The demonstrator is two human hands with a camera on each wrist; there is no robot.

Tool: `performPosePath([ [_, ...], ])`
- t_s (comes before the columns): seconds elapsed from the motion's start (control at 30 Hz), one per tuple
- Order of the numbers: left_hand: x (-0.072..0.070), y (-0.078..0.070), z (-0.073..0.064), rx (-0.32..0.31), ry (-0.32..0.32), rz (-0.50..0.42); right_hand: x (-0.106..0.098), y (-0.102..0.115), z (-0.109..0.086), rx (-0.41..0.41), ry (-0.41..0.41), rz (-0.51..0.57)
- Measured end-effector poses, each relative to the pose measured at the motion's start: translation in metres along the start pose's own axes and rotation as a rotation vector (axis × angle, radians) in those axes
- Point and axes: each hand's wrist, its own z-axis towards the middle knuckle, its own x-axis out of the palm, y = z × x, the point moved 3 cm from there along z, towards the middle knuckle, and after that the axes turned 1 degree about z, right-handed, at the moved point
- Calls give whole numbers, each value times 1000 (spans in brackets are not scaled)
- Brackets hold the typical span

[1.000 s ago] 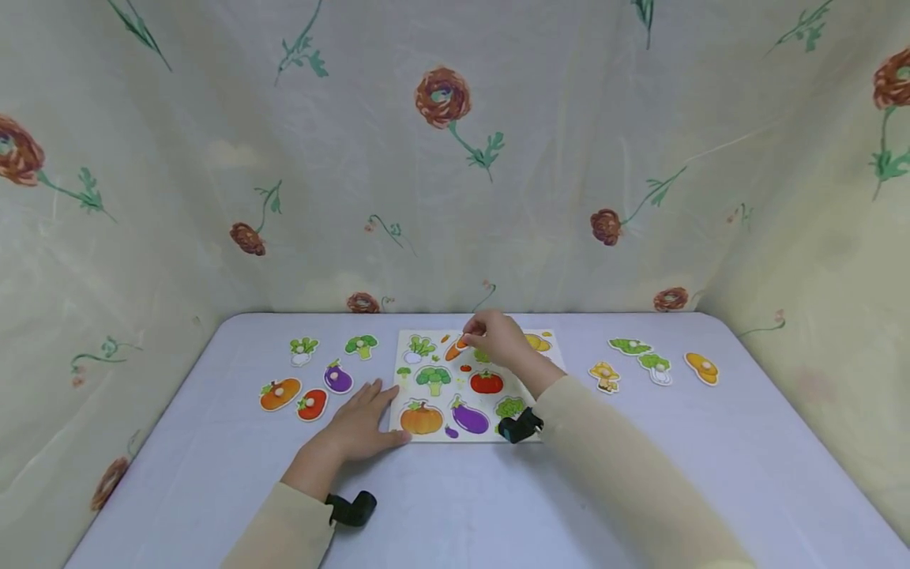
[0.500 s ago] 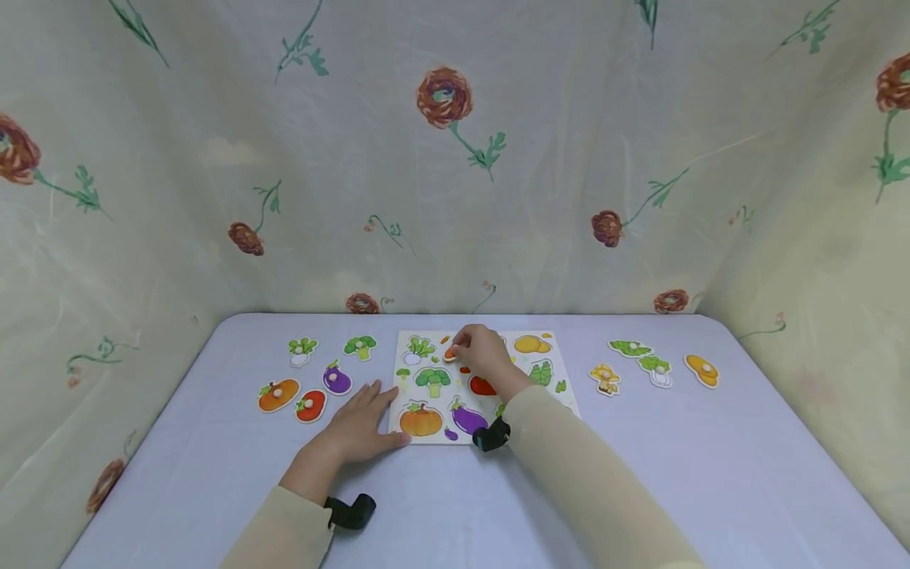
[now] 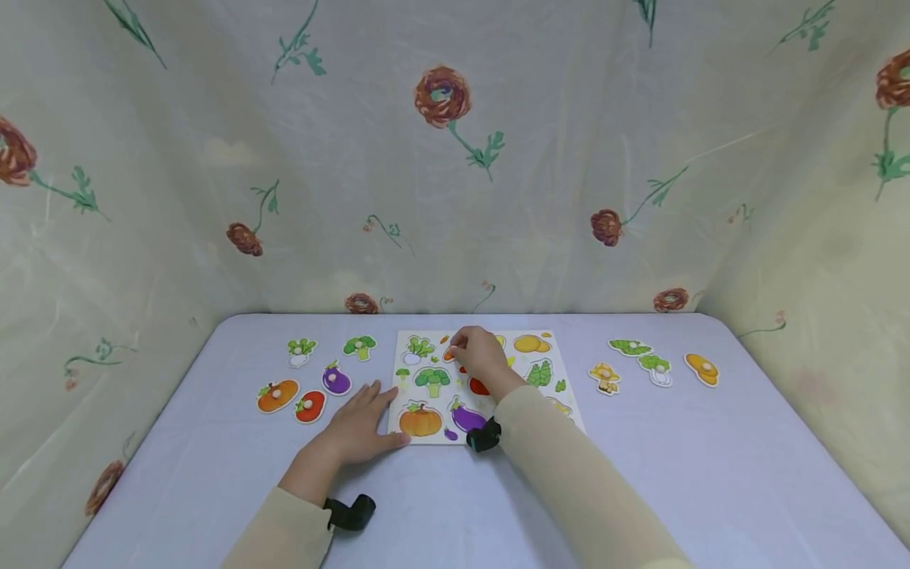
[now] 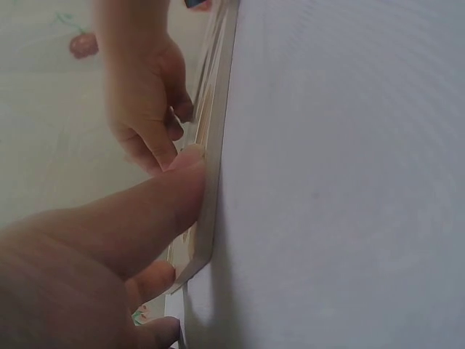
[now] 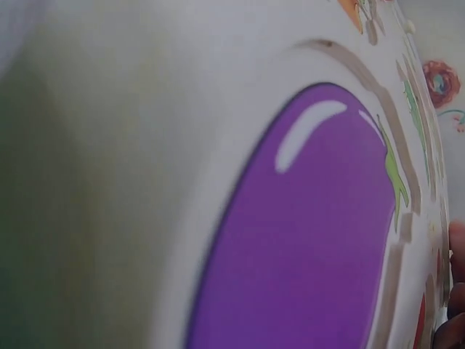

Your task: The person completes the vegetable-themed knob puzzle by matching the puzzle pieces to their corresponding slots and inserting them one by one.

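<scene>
A white vegetable puzzle board (image 3: 458, 387) lies flat at the middle of the table. At its back row, my right hand (image 3: 485, 357) pinches a small orange carrot piece (image 3: 449, 356) over the carrot's place, the hand covering part of it. My left hand (image 3: 360, 427) rests at the board's left front corner, fingers spread along the side. In the left wrist view, the left thumb (image 4: 145, 218) presses on the board's edge. The right wrist view is filled by the board's printed eggplant (image 5: 312, 218), with right fingertips (image 5: 454, 320) at its edge.
Left of the board lie knobbed pieces: a pumpkin (image 3: 278, 396), tomato (image 3: 310, 406), eggplant (image 3: 337, 379), broccoli (image 3: 360, 348) and radish (image 3: 302, 352). To the right are mushroom (image 3: 605, 378), pea pod (image 3: 629, 348), cabbage (image 3: 656, 370) and potato (image 3: 702, 370) pieces. Behind hangs a flowered curtain (image 3: 320, 158).
My right hand has moved a little left and toward me with the carrot piece, and lower over the board. The left hand stays at the corner.
</scene>
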Motion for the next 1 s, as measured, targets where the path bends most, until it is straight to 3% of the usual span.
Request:
performPosePath([
  [0.77, 0, 1, -1, -7, -9, 7, 1, 0, -2, -8, 0, 42],
  [1.0, -1, -1, -2, -9, -3, 2, -5, -2, -4, -19, 8, 130],
])
